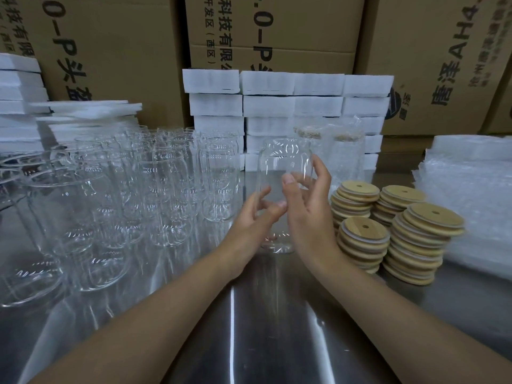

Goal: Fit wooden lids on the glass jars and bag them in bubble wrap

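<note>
Head view is showing both hands holding one clear jar upright over the middle of the steel table. Right hand is gripping its right side, thumb in front and fingers curling behind the glass. Left hand is cupping the lower left side with loosely curled fingers. Whether the base is touching the table, I cannot tell. Lid stacks are sitting just right of the hands, bubble wrap lying further right, empty jars crowding the left.
</note>
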`<control>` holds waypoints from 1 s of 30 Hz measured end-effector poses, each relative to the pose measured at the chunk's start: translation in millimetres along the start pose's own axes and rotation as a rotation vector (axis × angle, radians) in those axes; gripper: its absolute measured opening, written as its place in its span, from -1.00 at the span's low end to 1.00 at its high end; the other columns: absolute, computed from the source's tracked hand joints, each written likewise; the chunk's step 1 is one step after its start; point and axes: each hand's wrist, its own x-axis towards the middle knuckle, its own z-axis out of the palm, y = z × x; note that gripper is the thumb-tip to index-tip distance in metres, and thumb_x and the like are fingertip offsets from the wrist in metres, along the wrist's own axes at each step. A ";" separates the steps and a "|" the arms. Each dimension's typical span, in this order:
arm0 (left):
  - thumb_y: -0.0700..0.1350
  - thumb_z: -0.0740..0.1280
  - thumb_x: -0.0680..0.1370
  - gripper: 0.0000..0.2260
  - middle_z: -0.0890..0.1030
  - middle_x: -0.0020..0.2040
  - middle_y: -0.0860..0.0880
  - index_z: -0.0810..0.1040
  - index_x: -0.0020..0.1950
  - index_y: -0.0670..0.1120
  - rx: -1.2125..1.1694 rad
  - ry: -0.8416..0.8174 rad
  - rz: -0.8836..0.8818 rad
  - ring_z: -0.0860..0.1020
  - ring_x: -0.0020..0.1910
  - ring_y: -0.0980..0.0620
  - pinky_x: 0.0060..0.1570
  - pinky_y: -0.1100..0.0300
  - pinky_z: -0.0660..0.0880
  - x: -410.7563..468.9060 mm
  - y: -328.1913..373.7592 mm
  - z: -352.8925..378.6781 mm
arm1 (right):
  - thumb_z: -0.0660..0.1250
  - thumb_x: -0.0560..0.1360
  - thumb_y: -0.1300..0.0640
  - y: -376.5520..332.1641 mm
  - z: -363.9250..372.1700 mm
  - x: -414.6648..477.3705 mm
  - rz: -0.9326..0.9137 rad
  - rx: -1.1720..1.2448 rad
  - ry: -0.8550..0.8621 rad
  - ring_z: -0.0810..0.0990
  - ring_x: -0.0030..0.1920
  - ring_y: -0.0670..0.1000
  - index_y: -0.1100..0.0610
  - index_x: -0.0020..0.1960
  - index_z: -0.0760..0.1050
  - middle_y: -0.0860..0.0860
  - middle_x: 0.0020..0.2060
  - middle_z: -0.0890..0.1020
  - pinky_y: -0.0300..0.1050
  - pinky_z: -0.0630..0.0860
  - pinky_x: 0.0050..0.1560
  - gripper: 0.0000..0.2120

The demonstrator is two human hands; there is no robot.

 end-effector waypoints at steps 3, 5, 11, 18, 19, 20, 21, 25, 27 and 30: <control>0.31 0.29 0.37 -0.27 0.52 0.28 -0.05 0.28 0.48 0.05 0.010 0.085 0.041 0.57 0.13 0.13 -0.24 0.36 0.54 -2.8 3.2 5.1 | 0.23 0.47 -0.24 -4.9 1.2 -1.9 -0.020 0.015 -0.002 0.50 -0.03 -0.44 -0.03 0.49 0.07 0.03 0.24 0.41 -0.54 0.42 -0.19 -0.30; 0.36 0.26 0.41 -0.32 0.53 0.25 0.00 0.28 0.44 0.07 0.036 0.149 0.070 0.57 0.11 0.18 -0.07 0.24 0.57 -3.9 3.5 9.4 | 0.21 0.41 -0.24 -5.7 2.4 -3.8 -0.011 0.015 -0.006 0.50 0.00 -0.41 -0.02 0.50 0.06 0.02 0.25 0.39 -0.56 0.41 -0.19 -0.25; 0.29 0.14 0.44 -0.45 0.56 0.16 0.08 0.25 0.40 0.17 0.089 0.216 0.139 0.57 0.14 0.23 0.15 0.04 0.54 -6.2 0.8 13.3 | 0.23 0.47 -0.24 -5.1 2.3 -5.5 -0.030 -0.058 0.004 0.46 0.19 -0.16 -0.09 0.50 0.02 -0.07 0.28 0.36 -0.43 0.48 0.00 -0.29; 0.26 0.13 0.43 -0.41 0.58 0.18 -0.05 0.31 0.42 0.06 0.079 0.189 0.123 0.63 0.05 0.02 -0.06 -0.14 0.59 -2.9 3.0 10.8 | 0.28 0.45 -0.20 -7.3 1.9 -4.5 0.007 -0.005 0.004 0.51 0.14 -0.16 -0.12 0.47 0.08 -0.06 0.27 0.38 -0.23 0.56 0.03 -0.32; 0.25 0.13 0.43 -0.42 0.58 0.16 -0.05 0.33 0.41 0.06 0.067 0.183 0.117 0.63 0.04 0.00 -0.12 -0.11 0.60 -2.2 3.1 10.1 | 0.28 0.42 -0.22 -7.7 1.5 -3.7 0.013 0.009 0.002 0.53 0.10 -0.20 -0.11 0.47 0.08 -0.06 0.26 0.39 -0.31 0.55 -0.02 -0.29; 0.24 0.13 0.43 -0.45 0.58 0.14 -0.05 0.34 0.39 0.07 0.049 0.176 0.107 0.62 0.01 -0.02 -0.18 -0.07 0.60 -1.2 3.2 9.4 | 0.28 0.37 -0.24 -8.3 1.3 -2.5 0.024 0.027 -0.002 0.54 0.06 -0.25 -0.10 0.48 0.08 -0.05 0.26 0.39 -0.39 0.51 -0.08 -0.24; 0.23 0.13 0.43 -0.48 0.58 0.12 -0.06 0.36 0.36 0.09 0.026 0.166 0.097 0.62 -0.02 -0.02 -0.24 -0.01 0.59 -0.5 3.3 8.4 | 0.29 0.34 -0.25 -8.8 0.9 -1.1 0.040 0.046 -0.010 0.54 0.02 -0.32 -0.09 0.48 0.08 -0.04 0.25 0.40 -0.47 0.48 -0.13 -0.21; 0.13 0.14 0.62 -0.82 0.54 0.04 -0.14 0.42 0.19 0.18 -0.057 0.109 0.061 0.60 -0.20 0.10 -0.35 0.14 0.58 1.9 6.1 4.4 | 0.38 0.47 -0.03 -10.6 -1.9 3.4 0.093 0.149 -0.056 0.57 -0.12 -0.41 -0.03 0.48 0.09 -0.03 0.14 0.46 -0.52 0.45 -0.29 -0.30; 0.08 0.08 0.65 -0.81 0.54 0.01 -0.14 0.46 0.15 0.19 -0.119 0.097 0.031 0.61 -0.24 0.09 -0.41 0.15 0.57 3.0 8.3 2.9 | 0.38 0.50 0.04 -12.4 -3.6 4.6 0.110 0.201 -0.076 0.60 -0.17 -0.37 -0.01 0.47 0.10 0.04 0.14 0.48 -0.48 0.48 -0.33 -0.33; 0.10 0.05 0.64 -0.75 0.56 -0.03 -0.17 0.48 0.19 0.17 -0.216 0.058 -0.016 0.59 -0.22 -0.01 -0.41 0.17 0.55 3.5 11.2 2.6 | 0.41 0.45 -0.01 -15.7 -5.4 6.3 0.157 0.299 -0.115 0.67 -0.22 -0.22 -0.06 0.43 0.13 0.14 0.19 0.49 -0.38 0.52 -0.35 -0.33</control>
